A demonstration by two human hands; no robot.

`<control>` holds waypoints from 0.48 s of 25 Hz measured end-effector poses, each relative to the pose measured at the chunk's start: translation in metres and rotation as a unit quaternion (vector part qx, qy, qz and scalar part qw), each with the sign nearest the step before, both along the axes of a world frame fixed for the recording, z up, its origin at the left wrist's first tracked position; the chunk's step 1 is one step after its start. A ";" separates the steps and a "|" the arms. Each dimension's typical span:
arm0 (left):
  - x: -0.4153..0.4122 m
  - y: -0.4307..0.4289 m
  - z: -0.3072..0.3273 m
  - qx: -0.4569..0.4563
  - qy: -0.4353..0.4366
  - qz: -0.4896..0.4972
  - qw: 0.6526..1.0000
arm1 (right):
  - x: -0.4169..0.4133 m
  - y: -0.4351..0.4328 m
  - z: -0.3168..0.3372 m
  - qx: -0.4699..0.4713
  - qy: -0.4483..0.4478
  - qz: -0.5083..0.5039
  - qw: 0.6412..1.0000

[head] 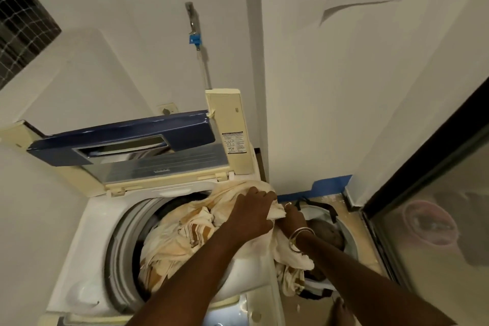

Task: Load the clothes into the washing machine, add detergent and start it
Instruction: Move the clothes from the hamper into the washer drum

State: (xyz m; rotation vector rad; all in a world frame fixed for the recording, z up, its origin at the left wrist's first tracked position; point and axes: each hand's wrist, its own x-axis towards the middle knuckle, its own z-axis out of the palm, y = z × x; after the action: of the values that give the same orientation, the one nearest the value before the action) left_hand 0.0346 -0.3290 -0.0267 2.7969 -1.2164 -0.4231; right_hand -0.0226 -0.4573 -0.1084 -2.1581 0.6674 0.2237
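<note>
One cream, brown-striped cloth point(185, 241) is being held by two hands, and each grip is clamped on it: the left hand point(254, 209) is curled over a bunched fold at the right rim of the one washing machine point(92, 233), and the right hand point(293, 216), just beside it, is pinching a white end of the same cloth. Both arms are being stretched forward, the left crossing the machine's front right corner and the right, with thin bangles point(299, 235) at the wrist, reaching over one white basket point(330, 217) on the floor just right of the machine. Most of the cloth is lying piled in the drum point(124, 233), while a tail is hanging down the machine's side into the basket. A dark brown item point(330, 235) in the basket is being partly hidden by the right wrist. The one blue lid point(119, 140) is standing folded up behind the opening, and a glass door point(436, 219) is closing off the right side.
</note>
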 end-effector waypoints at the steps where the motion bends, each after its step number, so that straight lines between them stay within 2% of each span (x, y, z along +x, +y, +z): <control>1: 0.000 0.015 0.005 -0.048 0.014 0.023 0.998 | 0.000 0.004 0.009 0.002 -0.061 -0.034 0.998; 3: 0.004 0.053 0.012 -0.140 0.022 0.066 0.988 | 0.002 0.023 0.033 -0.002 -0.200 -0.059 0.978; 5: 0.007 0.097 0.018 -0.201 0.024 0.115 0.972 | 0.010 0.057 0.051 0.010 -0.324 -0.035 0.945; 7: 0.009 0.140 0.020 -0.264 0.027 0.171 0.949 | 0.023 0.106 0.068 0.049 -0.341 0.008 0.939; 9: 0.003 0.183 0.026 -0.343 0.038 0.251 0.904 | 0.041 0.164 0.084 0.087 -0.352 0.067 0.929; 12: -0.011 0.245 0.028 -0.419 0.029 0.385 0.822 | 0.063 0.247 0.107 0.048 -0.449 0.182 0.873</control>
State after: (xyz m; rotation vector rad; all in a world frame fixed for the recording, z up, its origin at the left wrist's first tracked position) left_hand 0.0234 -0.0841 0.0013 2.1587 -0.0764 0.0935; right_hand 0.0404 -0.2098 -0.0014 -1.9736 -0.2838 -0.5272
